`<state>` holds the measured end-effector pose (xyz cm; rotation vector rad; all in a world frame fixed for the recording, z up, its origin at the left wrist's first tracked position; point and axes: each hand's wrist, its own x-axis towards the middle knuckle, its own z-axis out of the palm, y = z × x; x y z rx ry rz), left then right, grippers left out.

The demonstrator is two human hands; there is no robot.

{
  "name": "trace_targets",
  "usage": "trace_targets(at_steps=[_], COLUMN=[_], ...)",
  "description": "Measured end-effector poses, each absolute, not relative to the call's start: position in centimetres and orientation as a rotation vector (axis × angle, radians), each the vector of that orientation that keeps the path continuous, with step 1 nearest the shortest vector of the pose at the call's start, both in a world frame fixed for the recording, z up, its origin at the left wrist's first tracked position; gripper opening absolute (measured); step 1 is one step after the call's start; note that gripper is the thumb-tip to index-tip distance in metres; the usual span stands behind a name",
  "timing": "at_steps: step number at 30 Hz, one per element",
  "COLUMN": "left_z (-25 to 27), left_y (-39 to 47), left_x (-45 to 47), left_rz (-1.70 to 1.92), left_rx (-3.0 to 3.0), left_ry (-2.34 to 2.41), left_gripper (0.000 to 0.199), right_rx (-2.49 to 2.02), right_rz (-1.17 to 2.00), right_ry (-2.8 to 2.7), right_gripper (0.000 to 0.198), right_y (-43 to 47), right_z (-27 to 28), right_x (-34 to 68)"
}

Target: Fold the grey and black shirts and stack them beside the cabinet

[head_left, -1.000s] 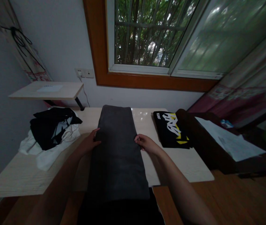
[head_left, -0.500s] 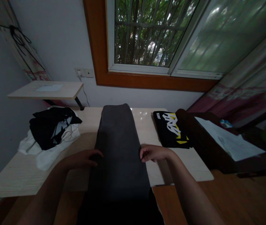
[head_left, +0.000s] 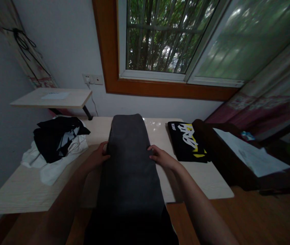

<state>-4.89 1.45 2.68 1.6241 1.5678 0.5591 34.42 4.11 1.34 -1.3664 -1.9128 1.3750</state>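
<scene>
A long, folded grey garment [head_left: 128,163], perhaps trousers, runs lengthwise over the table from its back edge toward me. My left hand [head_left: 99,156] is at the garment's left edge, about halfway along, its thumb and forefinger apart and touching the cloth. Across from it, my right hand [head_left: 161,157] meets the right edge with thumb and forefinger spread, the fingertips on the fabric. Some fingers of both hands are hidden. The garment's near end falls into dark shadow beyond the table's front.
On the right lies a folded black shirt [head_left: 188,141] with white and yellow print. A crumpled black garment [head_left: 49,139] rests on white cloth [head_left: 51,173] at left, below a raised shelf [head_left: 55,97]. Dark furniture with a paper sheet [head_left: 252,153] adjoins the table [head_left: 198,183].
Both hands have moved forward along the garment's sides, toward its far end. The fingers of my right hand, curled before, are now spread at the edge. The garment lies nearly the same.
</scene>
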Motion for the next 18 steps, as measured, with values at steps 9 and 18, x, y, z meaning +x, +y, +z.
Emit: trace_targets(at_steps=[9,18], left_z=[3.7,3.2], left_y=[-1.0,4.5], left_x=[-6.7,-4.1], left_rz=[0.304,0.570], left_rx=[1.599,1.862], left_ry=[1.304,1.717], left_gripper=[0.081,0.062], right_rx=[-1.375,-1.334], right_rz=[1.844,1.149], right_ry=[-2.179,-2.126], right_gripper=[0.031,0.018], right_y=[3.1,5.0], right_z=[3.6,3.5], right_x=[36.4,33.8])
